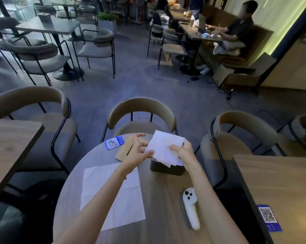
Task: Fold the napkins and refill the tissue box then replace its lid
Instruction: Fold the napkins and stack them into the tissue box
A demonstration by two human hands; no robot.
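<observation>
Holding a folded napkin (163, 148) above the dark tissue box (166, 169), the left hand (139, 150) pinches its near edge and the right hand (181, 150) grips its side; thin and limp, it likely needs edge support to stay flat.

The tissue box (167, 168) stands right of the lid (125, 150), an unfolded napkin (111, 196) before them.

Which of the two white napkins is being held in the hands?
The napkin above the dark tissue box, gripped by both hands. The other napkin lies flat and untouched on the table.
</observation>
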